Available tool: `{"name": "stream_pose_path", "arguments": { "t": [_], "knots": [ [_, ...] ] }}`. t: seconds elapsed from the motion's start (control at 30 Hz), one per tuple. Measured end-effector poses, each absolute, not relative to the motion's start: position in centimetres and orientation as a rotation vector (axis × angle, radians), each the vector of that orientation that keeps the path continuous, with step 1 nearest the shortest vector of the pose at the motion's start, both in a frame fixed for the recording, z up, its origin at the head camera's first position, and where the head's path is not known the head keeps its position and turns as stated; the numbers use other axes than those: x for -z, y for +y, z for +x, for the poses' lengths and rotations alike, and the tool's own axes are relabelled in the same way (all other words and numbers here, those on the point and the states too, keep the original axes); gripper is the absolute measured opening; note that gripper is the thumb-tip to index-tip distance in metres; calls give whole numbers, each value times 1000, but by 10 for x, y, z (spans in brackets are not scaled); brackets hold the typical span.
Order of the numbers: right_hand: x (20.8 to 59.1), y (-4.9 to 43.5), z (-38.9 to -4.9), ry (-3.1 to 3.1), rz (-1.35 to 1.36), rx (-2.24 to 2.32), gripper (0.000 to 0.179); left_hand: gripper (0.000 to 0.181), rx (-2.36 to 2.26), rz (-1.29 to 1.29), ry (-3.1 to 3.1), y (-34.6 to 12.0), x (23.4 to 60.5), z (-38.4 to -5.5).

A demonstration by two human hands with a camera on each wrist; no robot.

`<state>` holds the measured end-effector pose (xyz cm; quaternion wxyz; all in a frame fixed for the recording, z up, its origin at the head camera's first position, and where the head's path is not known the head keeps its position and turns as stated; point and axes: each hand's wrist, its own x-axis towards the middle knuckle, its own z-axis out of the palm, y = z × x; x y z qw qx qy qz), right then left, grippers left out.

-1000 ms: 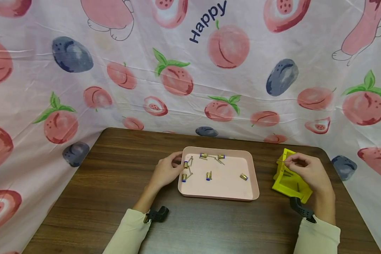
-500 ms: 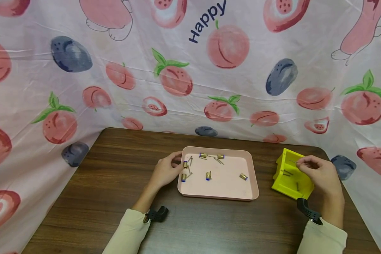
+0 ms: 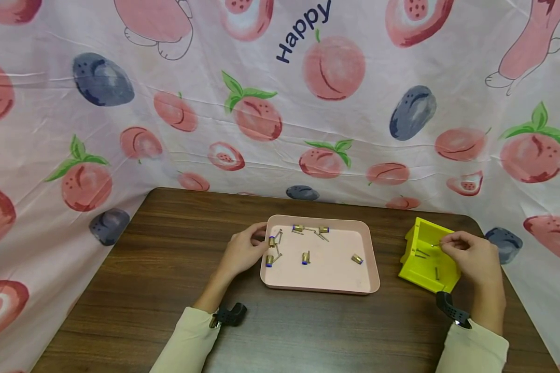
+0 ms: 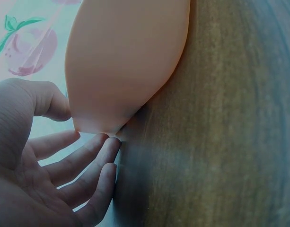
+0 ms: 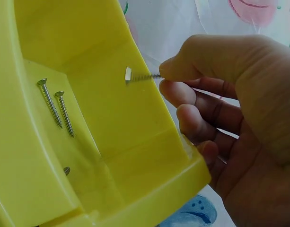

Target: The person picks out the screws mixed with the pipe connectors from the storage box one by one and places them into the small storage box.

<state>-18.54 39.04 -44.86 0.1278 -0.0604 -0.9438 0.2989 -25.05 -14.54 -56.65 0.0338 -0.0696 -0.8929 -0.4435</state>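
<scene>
My left hand holds the pink tray at its far left corner. In the left wrist view the thumb lies at the rim and the fingertips touch the outer wall. Inside the tray are several brass fittings with blue ends, such as one fitting, and several screws. My right hand pinches a screw by its pointed end between thumb and index finger, head facing away from the hand. It hangs over the open yellow bin, where a few more screws lie on the floor.
The dark wooden table carries the tray in the middle and the bin at the right. A fruit-print cloth hangs behind and beside the table. Each wrist wears a black camera mount.
My right hand has moved right from the bin's left side, then slightly lower, the screw still pinched. The left hand and tray stay in place.
</scene>
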Motion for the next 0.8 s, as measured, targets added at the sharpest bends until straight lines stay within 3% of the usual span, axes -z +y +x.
{"name": "stream_pose_path", "arguments": {
  "t": [0.8],
  "knots": [
    [447, 382, -189, -2727, -159, -800, 19, 56, 1376, -214, -2738, -146, 569, -252]
  ]
}}
